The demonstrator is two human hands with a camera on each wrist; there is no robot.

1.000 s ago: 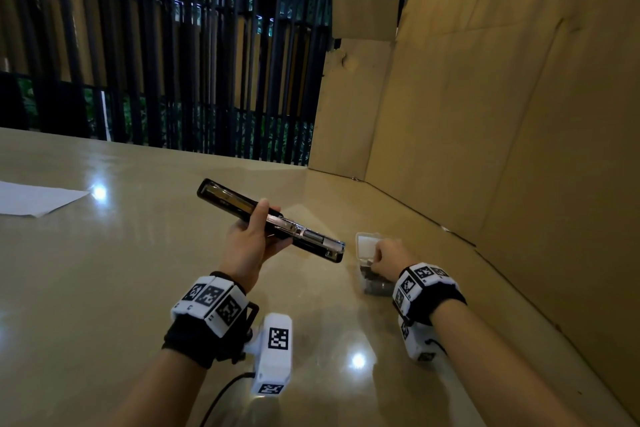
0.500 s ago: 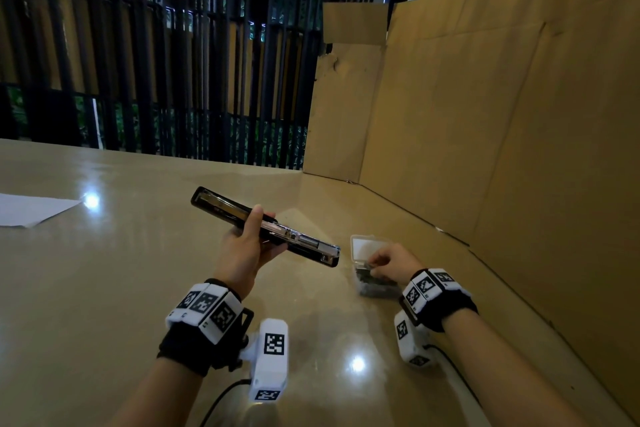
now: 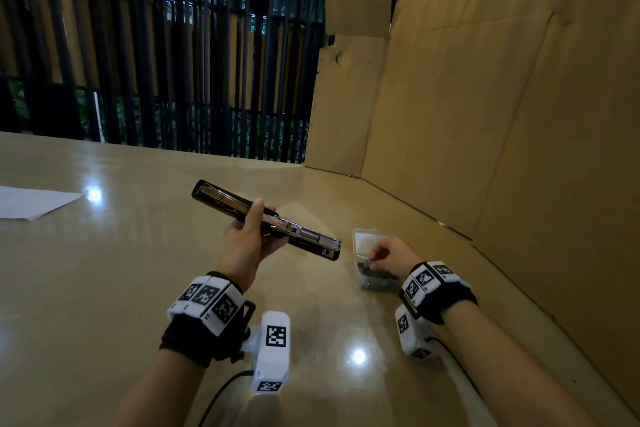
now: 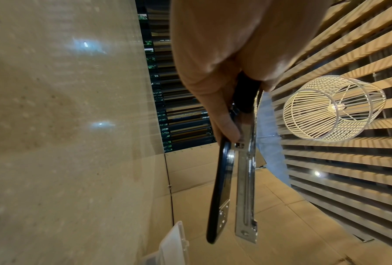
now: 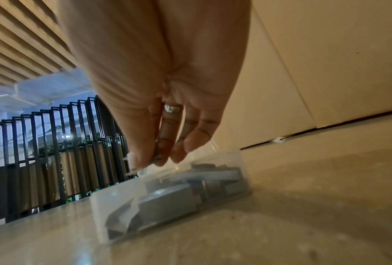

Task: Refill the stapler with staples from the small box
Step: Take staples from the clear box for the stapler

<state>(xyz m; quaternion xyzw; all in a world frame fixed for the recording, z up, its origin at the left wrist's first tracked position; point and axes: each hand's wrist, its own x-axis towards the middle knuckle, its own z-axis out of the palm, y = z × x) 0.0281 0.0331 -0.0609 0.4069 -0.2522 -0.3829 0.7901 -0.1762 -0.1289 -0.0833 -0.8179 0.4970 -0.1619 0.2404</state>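
Observation:
My left hand (image 3: 263, 229) grips a black stapler (image 3: 225, 199) by its middle and holds it above the table, swung open almost flat. In the left wrist view its black base (image 4: 221, 188) and bare metal magazine (image 4: 246, 188) stand apart below the left hand (image 4: 247, 107). A small clear plastic box (image 3: 375, 282) lies on the table to the right, its lid (image 3: 363, 241) open. My right hand (image 3: 372, 258) reaches into it. The box (image 5: 113, 206) holds several grey staple strips (image 5: 167, 200). Just above them, the thumb and fingers of my right hand (image 5: 156, 159) pinch what looks like a short staple strip (image 5: 155, 157).
The glossy beige table (image 3: 121, 288) stretches left, with a white sheet of paper (image 3: 34, 201) at its far left. A tall cardboard wall (image 3: 485, 114) closes off the right side and back corner, close to the box. Black slatted railings (image 3: 156, 62) stand behind.
My right hand's fingers have dipped into the box and closed in a pinch. The left hand still holds the open stapler in much the same place.

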